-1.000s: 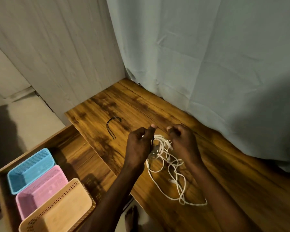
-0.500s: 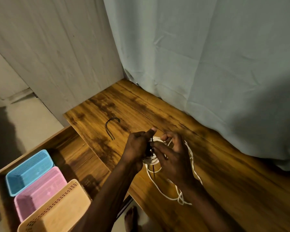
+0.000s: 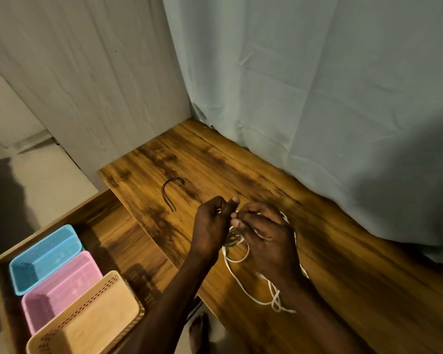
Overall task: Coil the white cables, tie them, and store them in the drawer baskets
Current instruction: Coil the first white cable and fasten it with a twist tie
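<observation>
A white cable [image 3: 237, 282] lies partly coiled on the wooden tabletop [image 3: 343, 264], its loose loops trailing toward the front edge. My left hand [image 3: 211, 227] grips the bundled part of the cable, fingers curled. My right hand [image 3: 265, 236] pinches the cable just beside it, and strands run over the back of this hand. A thin dark strand shows between the two hands; what it is I cannot tell. A black tie [image 3: 170, 192] lies bent on the table to the left. The open drawer [image 3: 108, 226] holds a blue basket [image 3: 45, 256], a pink basket [image 3: 62, 284] and a beige basket [image 3: 92, 320].
A grey-blue curtain [image 3: 317, 98] hangs along the table's back and right side. A pale wooden panel [image 3: 87, 85] stands behind the left corner. A bare foot [image 3: 198, 330] shows on the floor under the table's front edge.
My right hand moved in against my left hand and wound cable round the bundle; the loose loops on the table have shortened and shifted toward me.
</observation>
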